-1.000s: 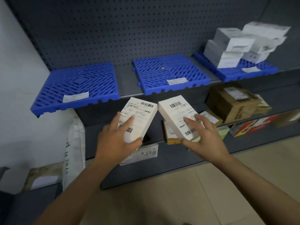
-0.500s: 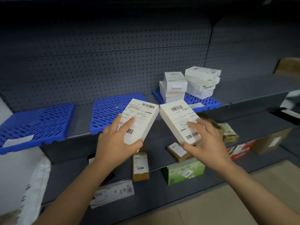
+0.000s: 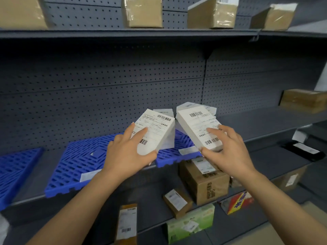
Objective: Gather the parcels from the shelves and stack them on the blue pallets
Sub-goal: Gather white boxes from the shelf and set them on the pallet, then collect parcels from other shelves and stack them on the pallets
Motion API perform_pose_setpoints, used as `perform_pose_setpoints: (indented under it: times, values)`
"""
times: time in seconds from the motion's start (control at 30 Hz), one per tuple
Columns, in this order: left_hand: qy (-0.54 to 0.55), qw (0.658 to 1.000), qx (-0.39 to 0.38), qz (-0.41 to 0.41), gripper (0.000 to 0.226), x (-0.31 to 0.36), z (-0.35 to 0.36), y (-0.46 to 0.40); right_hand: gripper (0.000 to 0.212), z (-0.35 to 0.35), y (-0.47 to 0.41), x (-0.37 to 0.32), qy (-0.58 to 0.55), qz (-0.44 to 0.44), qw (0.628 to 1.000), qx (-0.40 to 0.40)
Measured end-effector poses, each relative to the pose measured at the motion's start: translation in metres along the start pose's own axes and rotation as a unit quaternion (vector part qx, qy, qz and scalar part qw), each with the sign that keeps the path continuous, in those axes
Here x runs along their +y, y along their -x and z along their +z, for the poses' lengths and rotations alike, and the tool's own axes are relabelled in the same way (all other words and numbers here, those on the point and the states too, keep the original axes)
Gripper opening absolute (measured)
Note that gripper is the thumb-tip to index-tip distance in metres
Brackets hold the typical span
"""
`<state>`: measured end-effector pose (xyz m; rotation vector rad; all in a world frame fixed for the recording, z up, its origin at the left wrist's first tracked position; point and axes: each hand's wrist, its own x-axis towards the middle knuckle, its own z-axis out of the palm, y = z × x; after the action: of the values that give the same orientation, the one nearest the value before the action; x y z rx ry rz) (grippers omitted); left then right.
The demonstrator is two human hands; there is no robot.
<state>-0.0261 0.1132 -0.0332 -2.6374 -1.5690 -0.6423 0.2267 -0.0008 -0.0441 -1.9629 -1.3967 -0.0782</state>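
Dark grey shelving (image 3: 159,33) with a pegboard back (image 3: 106,89) fills the view in dim light. A strip of pale floor (image 3: 290,234) shows at the lower right.

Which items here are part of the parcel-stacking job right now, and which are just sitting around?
In play:
- left hand, gripping a white labelled box
- right hand, gripping a second white box
- blue pallets

Idle:
- brown taped boxes, top shelf
- brown carton
- green box
- black parcel

I'm seeing open room over the middle blue pallet (image 3: 76,165); white parcels (image 3: 194,105) are crowding the right pallet (image 3: 177,159).
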Motion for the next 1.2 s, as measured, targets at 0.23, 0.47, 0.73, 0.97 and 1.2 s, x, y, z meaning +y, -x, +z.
perform_pose_setpoints:
  times: [0.23, 0.47, 0.73, 0.97, 1.2]
  values:
    - [0.009, 1.0, -0.011, 0.011, 0.082, 0.016, 0.012, -0.102, 0.066, 0.007, -0.091, 0.021, 0.025, 0.021, 0.999, 0.026]
    - [-0.025, 0.998, -0.054, 0.003, 0.075, 0.032, 0.024, -0.174, 0.066, 0.02, -0.169, 0.036, 0.05, 0.031, 0.998, 0.026]
    - [-0.061, 0.989, -0.136, -0.019, 0.084, 0.042, 0.045, -0.199, 0.062, 0.033, -0.21, 0.053, 0.069, 0.025, 0.997, -0.028]
    - [-0.079, 0.994, -0.071, -0.015, 0.095, 0.06, 0.044, -0.188, 0.064, 0.031, -0.214, 0.069, 0.078, -0.012, 0.994, -0.08]
    - [-0.048, 0.994, 0.094, 0.02, 0.075, 0.097, 0.022, -0.153, 0.072, -0.007, -0.202, 0.072, 0.028, -0.112, 0.992, -0.059]
